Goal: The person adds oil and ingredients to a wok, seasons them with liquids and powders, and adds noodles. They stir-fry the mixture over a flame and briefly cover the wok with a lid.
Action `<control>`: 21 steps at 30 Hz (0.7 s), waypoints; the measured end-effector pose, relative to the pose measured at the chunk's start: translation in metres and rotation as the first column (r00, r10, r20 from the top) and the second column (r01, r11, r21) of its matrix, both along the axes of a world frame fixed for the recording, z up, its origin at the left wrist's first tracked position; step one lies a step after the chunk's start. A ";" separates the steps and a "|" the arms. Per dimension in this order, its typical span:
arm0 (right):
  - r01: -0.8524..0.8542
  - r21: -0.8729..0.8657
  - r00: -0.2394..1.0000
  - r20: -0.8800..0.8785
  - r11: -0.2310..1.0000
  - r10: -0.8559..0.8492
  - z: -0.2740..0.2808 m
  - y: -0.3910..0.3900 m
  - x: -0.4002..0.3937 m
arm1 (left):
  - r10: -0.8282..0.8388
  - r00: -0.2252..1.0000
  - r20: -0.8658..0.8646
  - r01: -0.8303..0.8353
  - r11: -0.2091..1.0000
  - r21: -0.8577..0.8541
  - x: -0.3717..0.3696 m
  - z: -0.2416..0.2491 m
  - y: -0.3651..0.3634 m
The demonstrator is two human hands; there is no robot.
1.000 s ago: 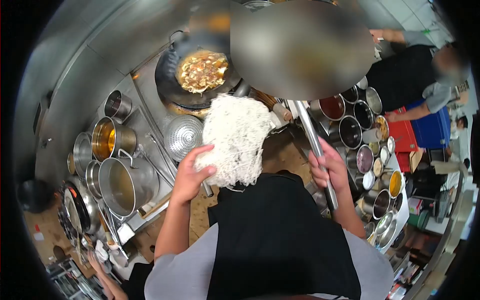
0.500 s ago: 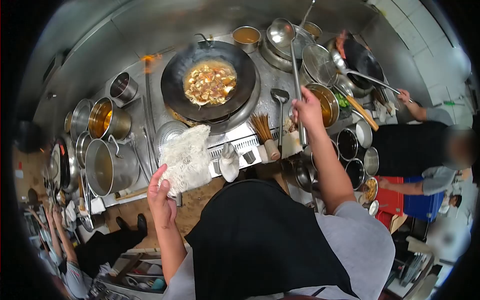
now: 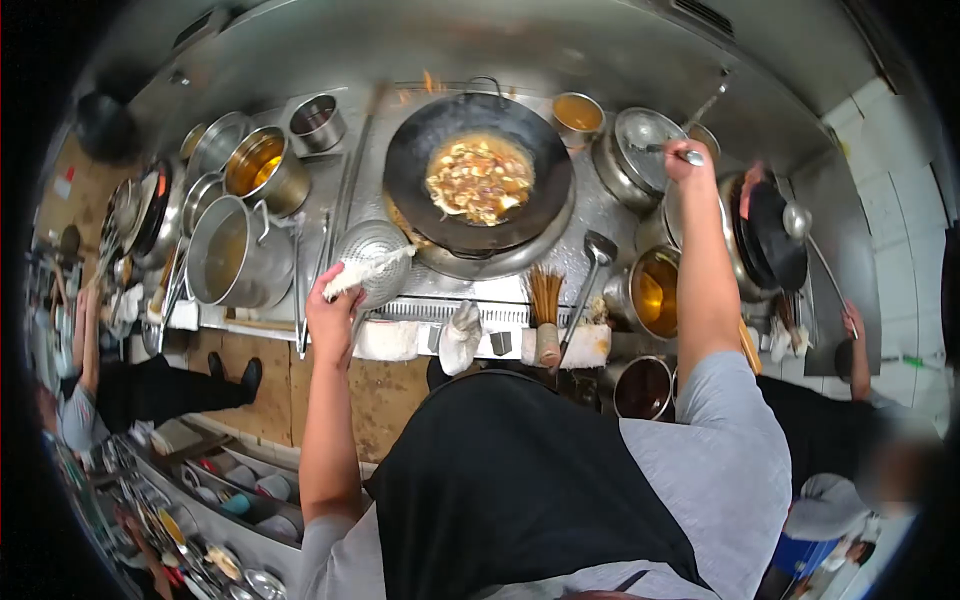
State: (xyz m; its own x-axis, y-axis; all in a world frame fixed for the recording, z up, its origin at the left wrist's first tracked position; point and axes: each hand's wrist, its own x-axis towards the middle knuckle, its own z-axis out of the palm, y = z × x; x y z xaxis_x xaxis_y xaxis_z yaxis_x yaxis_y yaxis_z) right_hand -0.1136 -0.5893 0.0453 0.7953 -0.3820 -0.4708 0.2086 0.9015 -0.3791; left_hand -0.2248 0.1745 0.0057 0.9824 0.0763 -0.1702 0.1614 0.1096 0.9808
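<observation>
My left hand [image 3: 336,318] is closed on a white cloth [image 3: 372,272], seen nearly edge-on above a perforated skimmer [image 3: 378,240]. The black wok [image 3: 405,190] sits on the burner, holding chopped food in brown liquid [image 3: 482,180]. At the back right, my right hand [image 3: 690,165] is closed round a ladle's handle [image 3: 655,149]. That handle points away from me over a metal pot [image 3: 615,180], and I cannot clearly make out the ladle's bowl. Nearest my right hand are this pot and its neighbours.
A spatula [image 3: 597,250] and a bamboo brush [image 3: 546,300] lie near the front edge. Metal pots [image 3: 235,250] crowd the left side. A pot of amber liquid [image 3: 655,290] stands right. Another person's hand [image 3: 852,318] holds a ladle at far right. Flames [image 3: 428,80] rise behind the wok.
My right hand has swung the ladle up and away toward the back-right pots. The white cloth has turned from spread-out to nearly edge-on in my left hand. My view has shifted.
</observation>
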 end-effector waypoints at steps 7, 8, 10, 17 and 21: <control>-0.288 0.107 0.951 0.145 0.952 0.272 0.061 0.054 0.026 | 0.089 0.992 -0.087 -0.081 0.993 0.084 0.079 -0.016 0.027; -0.285 0.105 0.952 0.145 0.953 0.268 0.062 0.062 0.032 | 0.073 0.983 -0.169 -0.026 0.963 0.268 0.088 -0.014 0.030; -0.374 0.119 0.911 0.231 0.920 0.341 0.075 0.094 0.044 | 0.066 0.966 -0.251 0.051 0.900 0.434 0.108 -0.009 0.034; -0.612 0.150 0.785 0.231 0.776 0.575 0.109 0.203 0.102 | -0.033 0.985 -0.170 0.173 0.157 0.972 0.171 -0.013 0.068; -0.680 0.207 0.727 0.314 0.704 0.610 0.124 0.286 0.106 | -0.095 0.993 -0.073 0.093 0.231 0.968 0.201 -0.041 0.074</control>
State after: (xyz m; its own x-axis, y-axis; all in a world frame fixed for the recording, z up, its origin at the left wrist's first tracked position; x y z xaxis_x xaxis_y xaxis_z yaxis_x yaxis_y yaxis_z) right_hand -0.0080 -0.3033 0.1698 0.8829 0.3877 -0.2651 -0.4250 0.8997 -0.0995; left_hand -0.0238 0.2481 -0.0357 0.9953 0.0893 -0.0384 0.0970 -0.9396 0.3282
